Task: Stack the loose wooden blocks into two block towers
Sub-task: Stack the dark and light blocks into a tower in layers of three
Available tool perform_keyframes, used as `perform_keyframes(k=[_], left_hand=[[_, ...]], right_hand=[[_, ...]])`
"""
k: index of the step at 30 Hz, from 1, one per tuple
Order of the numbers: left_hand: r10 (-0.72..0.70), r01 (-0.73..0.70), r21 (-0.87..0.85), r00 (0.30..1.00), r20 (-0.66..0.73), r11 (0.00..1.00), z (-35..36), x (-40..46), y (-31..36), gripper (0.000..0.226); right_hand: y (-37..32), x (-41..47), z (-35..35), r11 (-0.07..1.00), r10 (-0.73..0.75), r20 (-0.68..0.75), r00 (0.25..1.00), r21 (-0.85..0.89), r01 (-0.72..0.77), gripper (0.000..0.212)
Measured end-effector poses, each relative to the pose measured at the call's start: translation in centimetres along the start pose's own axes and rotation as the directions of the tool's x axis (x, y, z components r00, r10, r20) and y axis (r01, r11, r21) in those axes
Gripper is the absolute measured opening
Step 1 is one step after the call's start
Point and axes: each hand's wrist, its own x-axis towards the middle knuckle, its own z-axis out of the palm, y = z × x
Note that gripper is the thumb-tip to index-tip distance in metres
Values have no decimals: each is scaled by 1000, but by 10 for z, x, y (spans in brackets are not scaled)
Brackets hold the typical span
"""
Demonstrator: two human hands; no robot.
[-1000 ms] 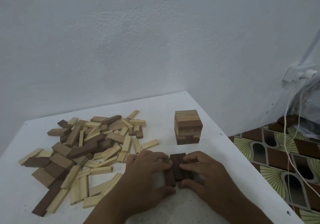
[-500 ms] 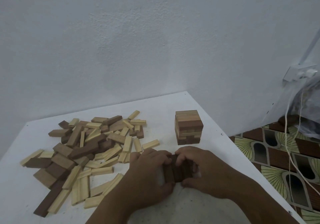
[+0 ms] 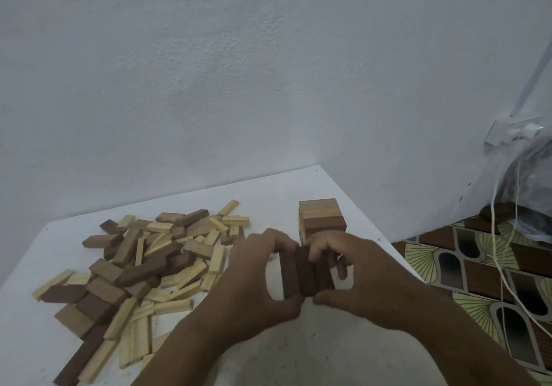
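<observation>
While both hands pinch 3 dark blocks [image 3: 304,272] | L hand [image 3: 254,284] | R hand [image 3: 358,278] | 1 tower [image 3: 322,221]

Dark brown blocks [image 3: 304,272] at lower centre. Loose pile [image 3: 143,269] at left: pale cream, tan, dark brown mixed. Short tower [image 3: 322,221] right of centre: tan top, reddish-brown band. White table [image 3: 268,191]. Pale bluish-white wall [image 3: 239,86]. Floor [image 3: 478,266] at lower right: brown, yellow-green fan pattern.

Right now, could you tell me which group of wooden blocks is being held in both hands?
The row of dark brown blocks, pressed side by side between the left hand and right hand; the loose pile and the small tower stand untouched.
</observation>
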Motion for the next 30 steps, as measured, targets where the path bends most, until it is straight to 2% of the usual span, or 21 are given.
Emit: perform_keyframes(k=[4, 9, 12, 17, 23, 30], left_hand=[[65, -65, 2, 997, -34, 998, -15, 26, 14, 58], [-27, 27, -45, 1000, 0, 999, -22, 65, 29, 67], [-53, 55, -60, 998, 27, 997, -19, 82, 29, 64], [-103, 106, -63, 993, 49, 992, -15, 102, 23, 65], [-147, 153, -50, 984, 100, 987, -7, 106, 15, 70], [-176, 183, -43, 976, 124, 982, 1, 106, 9, 71]], right_hand=[[-11, 13, -32, 999, -16, -55, 998, 32, 18, 49], [-10, 37, -65, 997, 73, -47, 996, 12, -73, 52], [-2, 51, -75, 993, 115, 0, 993, -10, -115, 53], [13, 70, -80, 995, 96, 56, 994, -24, -95, 56], [25, 77, -75, 990, 140, 102, 985, -28, -138, 58], [35, 76, -69, 986, 165, 107, 980, -20, -164, 56]])
